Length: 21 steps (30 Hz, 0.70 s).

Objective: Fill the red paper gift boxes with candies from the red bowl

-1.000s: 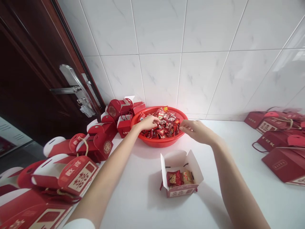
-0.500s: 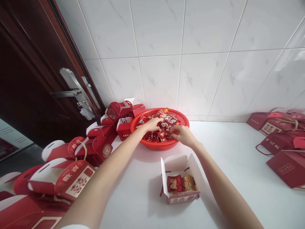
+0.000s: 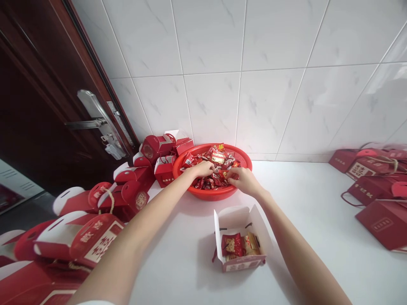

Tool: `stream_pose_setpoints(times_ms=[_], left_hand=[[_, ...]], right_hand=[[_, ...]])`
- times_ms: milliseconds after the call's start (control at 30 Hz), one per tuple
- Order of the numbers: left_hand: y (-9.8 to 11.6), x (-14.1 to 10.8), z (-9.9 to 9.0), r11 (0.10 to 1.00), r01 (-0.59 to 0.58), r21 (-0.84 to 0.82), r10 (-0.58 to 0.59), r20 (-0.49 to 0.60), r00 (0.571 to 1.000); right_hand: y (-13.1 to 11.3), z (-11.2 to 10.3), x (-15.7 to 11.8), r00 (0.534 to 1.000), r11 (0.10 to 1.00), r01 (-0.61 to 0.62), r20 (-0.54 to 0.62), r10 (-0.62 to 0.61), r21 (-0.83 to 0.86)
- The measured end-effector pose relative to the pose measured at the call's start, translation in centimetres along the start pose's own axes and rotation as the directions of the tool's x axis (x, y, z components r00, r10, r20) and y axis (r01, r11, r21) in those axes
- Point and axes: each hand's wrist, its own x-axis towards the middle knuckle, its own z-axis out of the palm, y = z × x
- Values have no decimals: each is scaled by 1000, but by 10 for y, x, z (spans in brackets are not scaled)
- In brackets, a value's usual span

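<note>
A red plastic basket (image 3: pixel 213 195) full of small wrapped candies (image 3: pixel 208 183) stands against the wall. My left hand (image 3: pixel 203 169) reaches in from the left, its fingers curled down among the candies; whatever is between the fingertips is hidden. At the basket's right side, my right hand (image 3: pixel 244 180) is closed in a pinch on a red wrapped candy at the edge of the pile. Nearer to me, between my forearms, an open carton box (image 3: pixel 243 267) with white inner walls holds a red packet (image 3: pixel 233 245) and a gold packet (image 3: pixel 251 243).
Many red gift boxes (image 3: pixel 101 245) crowd the left of the white table (image 3: pixel 171 254), some with rope handles. More dark red boxes (image 3: pixel 381 220) stand at the right edge. A tiled wall (image 3: pixel 210 106) rises behind; a brown door (image 3: pixel 38 84) with a metal handle is at left.
My left hand has shifted slightly toward me in the basket, and its fingers are more curled. The candies under it have been stirred. My right hand has barely moved.
</note>
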Motion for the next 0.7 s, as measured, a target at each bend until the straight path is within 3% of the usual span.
stream_pose_setpoints(times_ms=[100, 267, 600, 700], left_hand=[[-3, 1, 1, 992, 67, 108, -71, 36, 997], [-3, 4, -3, 979, 83, 188, -98, 68, 993], [16, -1, -13, 937, 293, 193, -326, 173, 929], [14, -2, -13, 950, 253, 183, -286, 185, 940]], right_hand=[[-1, 0, 0, 1000, 1000, -2, 1, 2, -12], [1, 2, 0, 1000, 1000, 0, -18, -1, -24], [6, 5, 2, 998, 1000, 26, -51, -27, -17], [6, 5, 1, 999, 1000, 13, -51, -14, -17]])
